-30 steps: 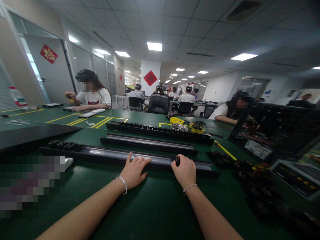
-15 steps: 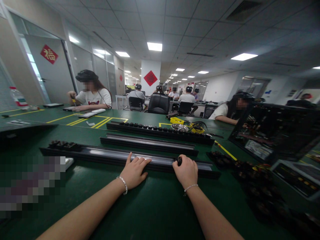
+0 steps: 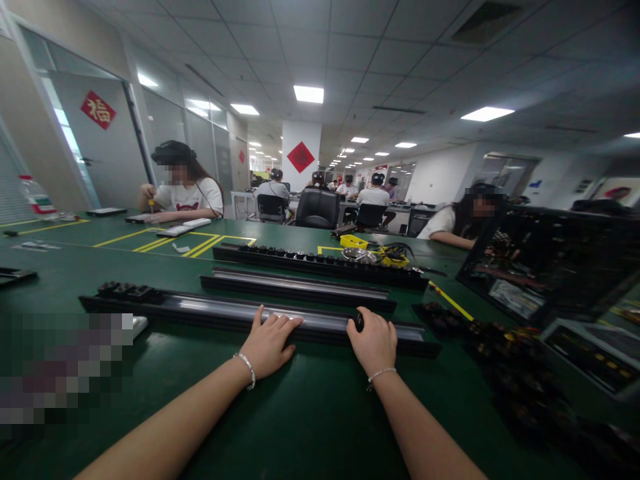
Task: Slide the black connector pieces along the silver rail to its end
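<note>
A long black rail with a shiny metal channel (image 3: 215, 306) lies across the green table in front of me. My left hand (image 3: 270, 340) rests on its near edge with the fingers spread, holding nothing. Farther right, my right hand (image 3: 373, 339) is closed around a small black part (image 3: 359, 322) at the channel. Several black parts (image 3: 127, 291) sit together at the rail's left end. Behind it lies a shorter rail (image 3: 300, 287), and beyond that a third rail (image 3: 320, 262) lined with small black parts.
Loose black parts (image 3: 520, 380) are heaped at the right, beside a metal-cased unit (image 3: 595, 353) and an open black case (image 3: 545, 267). Yellow trays (image 3: 354, 241) stand behind the rails. People sit at the far left and right.
The dark panel at the left has moved away toward the left edge. My right hand has shifted very slightly at the small black part. My left hand has not moved.
</note>
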Available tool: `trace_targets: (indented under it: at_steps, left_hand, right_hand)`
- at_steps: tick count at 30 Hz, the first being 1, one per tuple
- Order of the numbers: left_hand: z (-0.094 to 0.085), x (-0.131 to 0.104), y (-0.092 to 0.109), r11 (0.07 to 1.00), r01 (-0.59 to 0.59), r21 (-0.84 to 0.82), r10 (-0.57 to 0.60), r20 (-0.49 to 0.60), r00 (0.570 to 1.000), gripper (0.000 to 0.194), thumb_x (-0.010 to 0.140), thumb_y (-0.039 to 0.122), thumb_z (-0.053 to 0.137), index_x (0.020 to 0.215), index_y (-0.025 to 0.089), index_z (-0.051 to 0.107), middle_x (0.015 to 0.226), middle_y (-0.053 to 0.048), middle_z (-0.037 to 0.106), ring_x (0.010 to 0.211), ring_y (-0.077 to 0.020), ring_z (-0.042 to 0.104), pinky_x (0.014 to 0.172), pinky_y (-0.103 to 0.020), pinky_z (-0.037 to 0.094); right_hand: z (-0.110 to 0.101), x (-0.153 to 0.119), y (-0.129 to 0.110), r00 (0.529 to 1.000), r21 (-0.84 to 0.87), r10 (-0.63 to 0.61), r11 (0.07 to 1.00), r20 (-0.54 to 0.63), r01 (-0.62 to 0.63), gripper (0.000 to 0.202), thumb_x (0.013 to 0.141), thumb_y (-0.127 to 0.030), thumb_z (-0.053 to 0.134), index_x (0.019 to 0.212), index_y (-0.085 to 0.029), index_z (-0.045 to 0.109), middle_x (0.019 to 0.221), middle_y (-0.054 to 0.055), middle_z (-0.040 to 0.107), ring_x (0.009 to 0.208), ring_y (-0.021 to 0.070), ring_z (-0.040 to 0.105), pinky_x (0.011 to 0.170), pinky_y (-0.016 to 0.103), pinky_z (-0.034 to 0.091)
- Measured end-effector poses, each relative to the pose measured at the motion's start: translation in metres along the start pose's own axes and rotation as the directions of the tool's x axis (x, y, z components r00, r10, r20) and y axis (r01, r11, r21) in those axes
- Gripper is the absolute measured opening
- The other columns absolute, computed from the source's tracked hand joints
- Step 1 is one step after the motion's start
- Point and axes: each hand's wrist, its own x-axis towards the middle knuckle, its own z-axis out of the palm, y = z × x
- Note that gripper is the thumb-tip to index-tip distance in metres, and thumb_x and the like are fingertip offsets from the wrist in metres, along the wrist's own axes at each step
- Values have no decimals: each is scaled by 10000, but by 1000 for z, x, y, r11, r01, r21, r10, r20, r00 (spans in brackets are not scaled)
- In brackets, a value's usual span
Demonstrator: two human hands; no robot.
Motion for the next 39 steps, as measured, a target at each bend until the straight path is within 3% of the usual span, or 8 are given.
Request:
trace_targets:
  at_steps: [39]
  left_hand:
    - [0, 0, -1, 1000, -1, 2, 1, -11, 1000, 484, 766, 329, 500, 1239, 323, 401, 1072, 1, 584, 1020, -199, 491, 1061, -528, 3]
  right_hand:
    - [2, 2, 10, 997, -5, 53, 999, -52, -53, 474, 757, -271, 420, 1220, -170, 433, 1083, 80, 605, 1059, 223, 498, 1003, 422, 194]
